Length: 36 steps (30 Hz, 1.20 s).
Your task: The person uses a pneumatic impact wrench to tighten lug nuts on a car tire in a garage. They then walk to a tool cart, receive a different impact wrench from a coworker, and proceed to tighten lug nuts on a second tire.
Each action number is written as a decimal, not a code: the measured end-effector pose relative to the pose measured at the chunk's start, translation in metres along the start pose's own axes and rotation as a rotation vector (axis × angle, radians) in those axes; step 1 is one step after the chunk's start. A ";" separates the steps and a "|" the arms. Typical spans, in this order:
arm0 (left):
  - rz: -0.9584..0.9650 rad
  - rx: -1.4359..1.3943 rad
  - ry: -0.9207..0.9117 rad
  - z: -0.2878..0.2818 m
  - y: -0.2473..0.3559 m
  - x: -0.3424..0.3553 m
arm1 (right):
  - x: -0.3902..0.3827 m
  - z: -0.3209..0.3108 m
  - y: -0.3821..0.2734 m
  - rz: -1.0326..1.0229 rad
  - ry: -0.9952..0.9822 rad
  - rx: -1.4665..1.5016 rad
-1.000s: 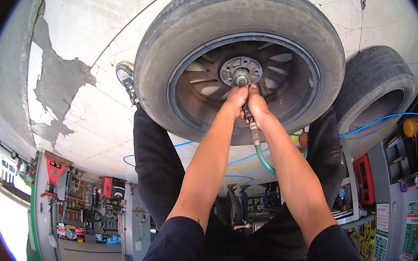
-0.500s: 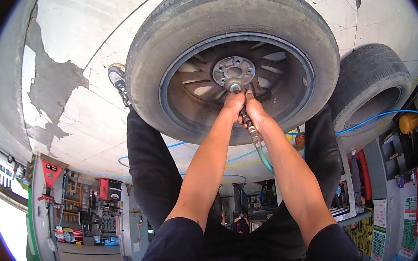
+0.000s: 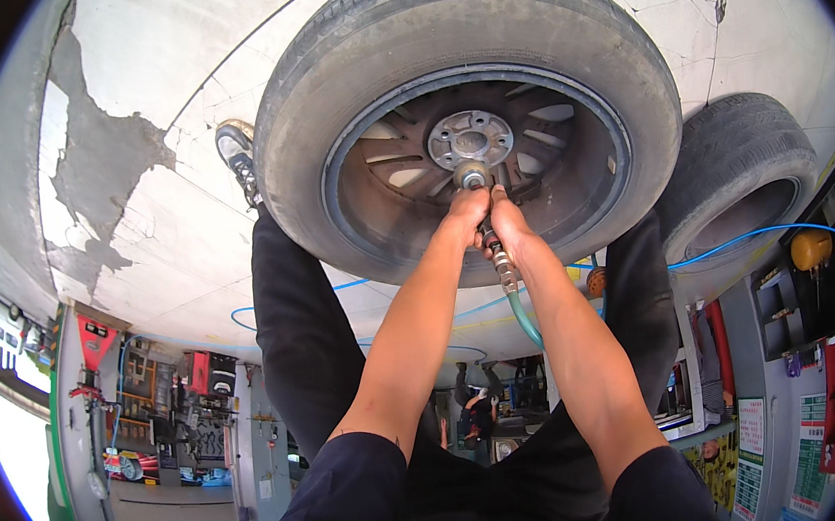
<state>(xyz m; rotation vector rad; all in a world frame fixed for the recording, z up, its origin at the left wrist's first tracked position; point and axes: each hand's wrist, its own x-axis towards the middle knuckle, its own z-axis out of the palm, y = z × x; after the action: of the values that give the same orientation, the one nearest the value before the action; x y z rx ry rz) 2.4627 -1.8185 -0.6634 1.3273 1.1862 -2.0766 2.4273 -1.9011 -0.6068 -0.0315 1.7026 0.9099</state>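
A wheel with a worn tyre [image 3: 515, 25] stands tilted between my legs, the inner side of its rim facing me. At its centre is the round hub face [image 3: 471, 140] with several bolt holes. I hold an air grinder [image 3: 493, 238] in both hands; its round head [image 3: 472, 175] sits at the lower edge of the hub face, and whether they touch I cannot tell. My left hand [image 3: 468, 207] is closed round the tool near its head. Wrapped against the tool's other side is my right hand [image 3: 507, 220]. A green air hose [image 3: 525, 320] runs from the grinder's metal coupling.
A second wheel [image 3: 744, 154] lies tilted on the cracked pale floor [image 3: 146, 46] at the right. A blue hose [image 3: 728, 249] trails past it. My shoe [image 3: 236, 147] rests left of the tyre. Shelves of tools [image 3: 207, 421] and another person [image 3: 480, 415] appear in the background.
The grinder's head has shifted slightly and shows more of its round face at the hub's lower edge. Both hands keep their hold. The background person is more visible.
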 end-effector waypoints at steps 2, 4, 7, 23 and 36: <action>0.008 -0.020 -0.014 -0.004 -0.007 0.002 | 0.001 0.006 0.004 -0.016 0.011 0.006; 0.032 -0.107 -0.008 -0.009 -0.010 0.007 | 0.001 0.012 0.002 -0.027 0.016 0.002; 0.026 -0.041 -0.033 -0.006 -0.004 0.001 | 0.000 0.010 0.002 -0.031 0.044 0.010; 0.022 -0.084 -0.027 -0.007 -0.009 0.004 | 0.001 0.011 0.004 -0.036 0.082 -0.053; 0.034 -0.015 -0.007 0.006 0.004 -0.009 | 0.000 0.003 0.005 -0.054 0.044 0.030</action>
<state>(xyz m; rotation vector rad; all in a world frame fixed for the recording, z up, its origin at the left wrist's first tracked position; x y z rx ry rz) 2.4662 -1.8266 -0.6565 1.3226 1.1662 -2.0428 2.4273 -1.8963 -0.6044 -0.0780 1.7475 0.8491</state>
